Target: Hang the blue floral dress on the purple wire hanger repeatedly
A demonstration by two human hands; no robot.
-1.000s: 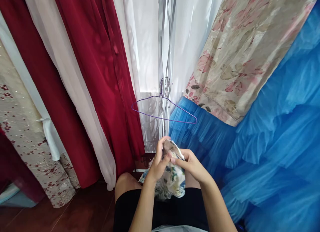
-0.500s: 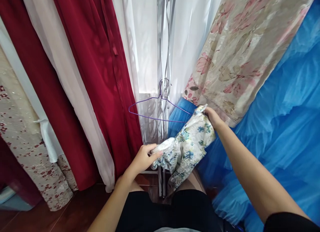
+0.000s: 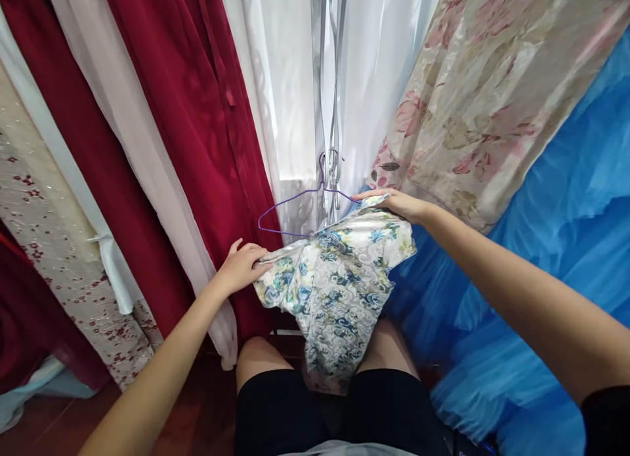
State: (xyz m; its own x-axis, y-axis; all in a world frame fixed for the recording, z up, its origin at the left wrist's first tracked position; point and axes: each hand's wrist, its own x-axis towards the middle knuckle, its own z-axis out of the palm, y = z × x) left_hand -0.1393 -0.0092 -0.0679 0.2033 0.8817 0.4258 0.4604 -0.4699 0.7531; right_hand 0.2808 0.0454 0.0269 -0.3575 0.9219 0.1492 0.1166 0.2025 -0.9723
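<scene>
A white blouse with blue and yellow flowers [image 3: 344, 279] spreads between my two hands, its lower part hanging above my knees. My left hand [image 3: 243, 266] pinches the garment's left shoulder between thumb and fingers. At the opposite shoulder my right hand [image 3: 398, 205] grips the cloth, its fingertips close to the hanger's right arm. Behind the blouse hangs a purple wire hanger [image 3: 290, 199], hooked at the ribbons or straps in the middle. Its left half shows bare; the blouse covers much of the right half, so I cannot tell whether the garment's right side is on it.
Long red [image 3: 182, 115], pale pink [image 3: 147, 161] and white garments [image 3: 280, 82] hang at the left and centre. A floral beige garment [image 3: 472, 121] and ruffled blue tulle [image 3: 556, 259] crowd the right. Dark red floor tiles [image 3: 197, 410] lie below.
My left hand has moved left and slightly up, stretching the blouse wider. The right hand has shifted up and left, towards the hanger. The blouse now faces me more fully.
</scene>
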